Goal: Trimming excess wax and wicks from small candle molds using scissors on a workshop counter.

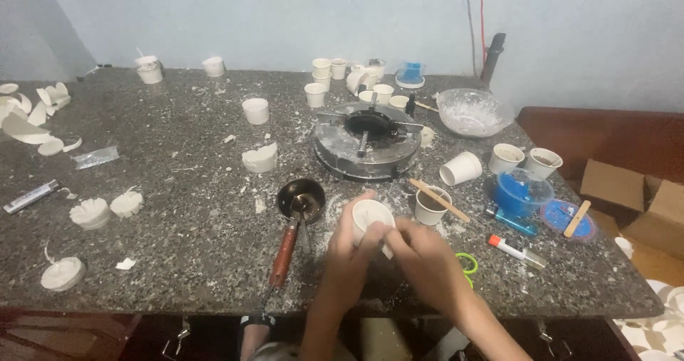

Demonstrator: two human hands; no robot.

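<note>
The granite worktop (pixel 178 211), dark and speckled, fills most of the frame and carries white wax crumbs everywhere. In the upper middle stands a round metal gas burner (pixel 367 140) with a black centre. Right of it is a clear plastic bowl (pixel 470 110) with white residue, and at the right a blue plastic tub (pixel 522 192). Just left of centre lies a small melting ladle (pixel 299 203) with a reddish handle, dark inside.

Lower centre, the left hand (pixel 349 258) and the right hand (pixel 424 261) meet around a white paper cup (pixel 372 217). The left fingers are wrapped on its side; the right fingertips pinch at its lower edge. I judge that the step is peeling the cup away from a set candle; the next move would need a gentle, steady pull so that the wax does not break.

Finished flower-shaped candles (pixel 91 211) lie at the left, matte and ribbed. A wooden stick (pixel 438 199) rests across another cup
</note>
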